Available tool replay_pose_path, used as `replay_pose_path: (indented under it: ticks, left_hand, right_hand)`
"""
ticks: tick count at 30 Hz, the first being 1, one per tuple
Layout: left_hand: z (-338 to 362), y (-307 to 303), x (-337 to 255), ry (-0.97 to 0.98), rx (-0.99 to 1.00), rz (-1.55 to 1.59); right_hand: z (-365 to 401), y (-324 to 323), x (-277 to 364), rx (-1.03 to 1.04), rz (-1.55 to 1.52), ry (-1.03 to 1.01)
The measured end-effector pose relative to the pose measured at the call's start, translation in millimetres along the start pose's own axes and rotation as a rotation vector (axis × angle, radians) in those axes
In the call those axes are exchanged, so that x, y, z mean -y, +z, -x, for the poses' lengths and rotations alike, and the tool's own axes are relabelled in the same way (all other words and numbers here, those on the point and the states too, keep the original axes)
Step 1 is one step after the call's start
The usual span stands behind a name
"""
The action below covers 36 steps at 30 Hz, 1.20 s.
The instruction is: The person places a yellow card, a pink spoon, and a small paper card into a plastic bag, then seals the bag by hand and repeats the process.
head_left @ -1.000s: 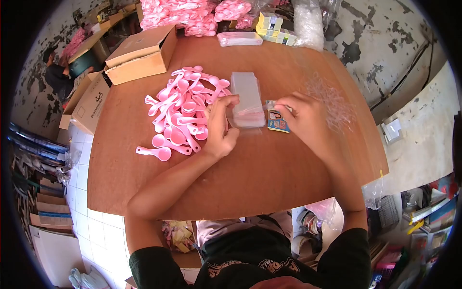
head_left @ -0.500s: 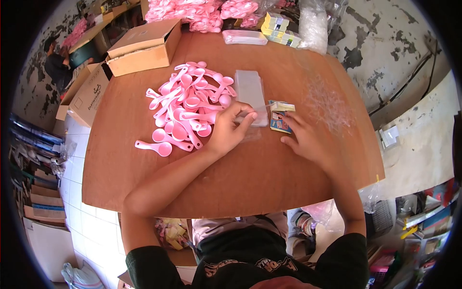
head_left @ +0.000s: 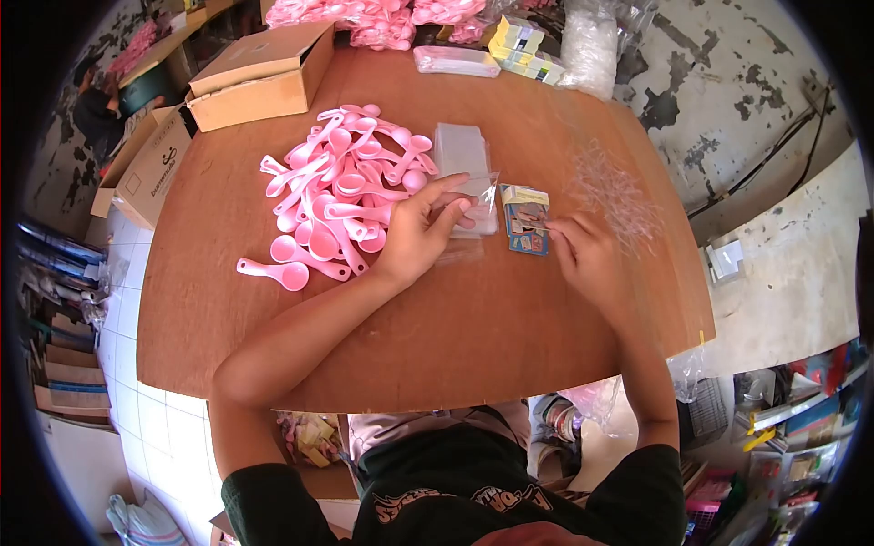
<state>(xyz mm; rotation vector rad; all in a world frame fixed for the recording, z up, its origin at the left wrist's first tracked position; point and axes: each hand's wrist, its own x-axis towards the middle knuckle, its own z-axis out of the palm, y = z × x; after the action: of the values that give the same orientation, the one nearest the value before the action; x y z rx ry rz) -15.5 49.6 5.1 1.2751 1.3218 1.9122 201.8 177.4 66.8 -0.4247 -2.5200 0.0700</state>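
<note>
My left hand has its fingers curled around a clear plastic bag, which stands up from the fingertips. Beneath and beyond it lies a stack of flat clear bags. My right hand pinches thumb and forefinger together at the right edge of a small stack of printed cards, blue with a pale yellow top. The fingertips appear to have hold of a card's edge. Left of my left hand spreads a heap of pink plastic measuring spoons, some touching or very near the wrist.
A closed cardboard box stands at the table's back left. Pink spoons in bags, yellow card stacks and a clear plastic roll line the back. Thin plastic strips lie to the right. Another person sits far left.
My right hand has drawn back to the cards' right edge, its fingers now pinched. The clear bag in my left hand has spread upright. The whole view has shifted slightly.
</note>
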Motion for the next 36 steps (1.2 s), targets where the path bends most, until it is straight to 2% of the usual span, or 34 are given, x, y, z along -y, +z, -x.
replay_pose_path:
  ticks: [5, 8, 11, 13, 14, 16, 20, 22, 28, 34, 36]
  left_hand:
    - [-1, 0, 1, -0.013, -0.007, -0.040]
    - [-1, -2, -1, -0.074, -0.001, -0.047]
    - [-2, -4, 2, -0.076, 0.012, -0.071]
    - [-2, -3, 3, -0.112, 0.032, -0.056]
    - [-2, -2, 4, -0.117, 0.033, -0.055]
    - [-3, 0, 4, -0.121, 0.118, -0.124]
    - [0, 4, -2, -0.119, 0.232, -0.207]
    - [2, 5, 0, 0.088, 0.307, -0.327]
    - [3, 7, -4, 0.031, 0.287, -0.369]
    - [3, 7, -6, 0.066, 0.328, -0.387]
    - [3, 8, -3, 0.089, 0.318, -0.354]
  right_hand:
    - [-8, 15, -12, -0.004, 0.064, -0.158]
    - [-10, 20, -14, 0.064, -0.014, -0.068]
    - [-16, 8, -9, -0.009, -0.120, 0.022]
    - [-13, 4, -10, -0.255, -0.306, 0.003]
    - [-8, 4, -11, -0.252, -0.306, 0.007]
    - [2, 5, -13, -0.189, -0.860, 0.240]
    - [5, 11, -8, -0.195, -0.889, 0.301]
    - [3, 18, -12, -0.268, -0.941, 0.327]
    - [3, 25, -21, -0.140, -0.875, 0.352]
    - [2, 17, -10, -0.093, -0.817, 0.380]
    - [6, 23, -13, -0.171, -0.845, 0.357]
